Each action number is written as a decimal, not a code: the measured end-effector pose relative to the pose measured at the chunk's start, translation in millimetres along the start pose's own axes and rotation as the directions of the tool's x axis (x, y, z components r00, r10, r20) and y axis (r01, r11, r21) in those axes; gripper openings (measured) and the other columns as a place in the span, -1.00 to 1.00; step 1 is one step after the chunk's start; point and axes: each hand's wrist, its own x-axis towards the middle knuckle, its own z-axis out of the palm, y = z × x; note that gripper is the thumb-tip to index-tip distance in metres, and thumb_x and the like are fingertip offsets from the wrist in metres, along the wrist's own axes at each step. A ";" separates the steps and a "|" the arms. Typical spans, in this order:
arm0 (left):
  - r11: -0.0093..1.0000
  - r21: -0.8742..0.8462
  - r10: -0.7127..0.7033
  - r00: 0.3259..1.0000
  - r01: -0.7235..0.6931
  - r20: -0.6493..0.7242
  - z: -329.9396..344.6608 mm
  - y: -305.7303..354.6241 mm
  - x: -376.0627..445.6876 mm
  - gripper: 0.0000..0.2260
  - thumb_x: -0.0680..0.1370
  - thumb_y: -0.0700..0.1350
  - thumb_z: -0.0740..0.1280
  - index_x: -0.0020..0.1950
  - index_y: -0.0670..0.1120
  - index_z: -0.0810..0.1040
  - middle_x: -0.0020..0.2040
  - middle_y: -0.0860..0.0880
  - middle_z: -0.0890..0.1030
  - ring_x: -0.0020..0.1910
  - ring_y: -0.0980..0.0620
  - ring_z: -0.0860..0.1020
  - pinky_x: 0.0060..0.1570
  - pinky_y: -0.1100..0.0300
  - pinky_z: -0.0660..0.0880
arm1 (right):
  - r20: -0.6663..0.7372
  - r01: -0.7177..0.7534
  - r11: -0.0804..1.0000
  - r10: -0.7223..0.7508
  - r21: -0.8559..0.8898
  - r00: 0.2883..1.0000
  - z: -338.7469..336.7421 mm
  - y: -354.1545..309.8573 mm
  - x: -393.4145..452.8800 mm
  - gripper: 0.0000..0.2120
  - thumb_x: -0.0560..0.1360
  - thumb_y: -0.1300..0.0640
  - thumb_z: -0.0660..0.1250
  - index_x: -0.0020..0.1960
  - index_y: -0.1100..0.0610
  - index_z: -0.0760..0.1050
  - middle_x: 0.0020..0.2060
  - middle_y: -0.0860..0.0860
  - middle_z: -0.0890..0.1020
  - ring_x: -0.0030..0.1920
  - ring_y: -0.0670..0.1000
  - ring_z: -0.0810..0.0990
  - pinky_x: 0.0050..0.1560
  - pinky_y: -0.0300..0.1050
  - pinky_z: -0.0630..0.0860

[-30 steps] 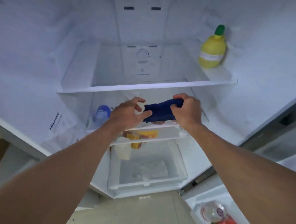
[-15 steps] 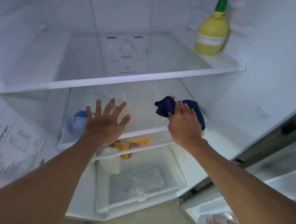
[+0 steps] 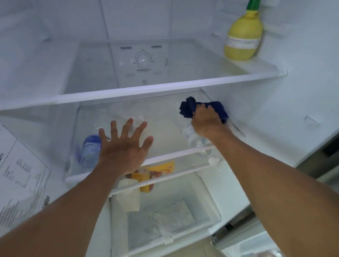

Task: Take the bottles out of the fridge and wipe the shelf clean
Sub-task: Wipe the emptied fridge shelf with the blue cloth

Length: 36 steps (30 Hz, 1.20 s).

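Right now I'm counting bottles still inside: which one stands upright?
The yellow lemon-shaped bottle with the green cap, upright on the upper shelf; the blue-labelled bottle lies below.

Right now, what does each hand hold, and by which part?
The right hand grips the blue cloth around its bunched middle; the left hand holds nothing, fingers spread.

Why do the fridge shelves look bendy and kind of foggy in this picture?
Head view: the wide-angle lens bows the upper shelf edge; cool bluish light washes everything pale; the see-through middle shelf blurs the blue-labelled bottle; the left hand and the right hand on the blue cloth look slightly soft.
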 end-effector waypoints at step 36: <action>1.000 -0.020 -0.011 0.999 0.012 0.042 -0.9 -0.3 1.5 -0.28 0.49 0.42 -0.38 0.65 0.27 -0.16 0.72 0.04 -0.12 0.67 -0.27 -0.14 0.56 -0.40 -0.15 | 0.017 0.078 0.987 -0.081 0.144 0.997 13.4 -18.3 67.4 -0.59 0.65 0.14 0.06 0.48 0.14 0.34 0.36 0.21 0.51 0.31 0.25 0.49 0.25 0.07 0.46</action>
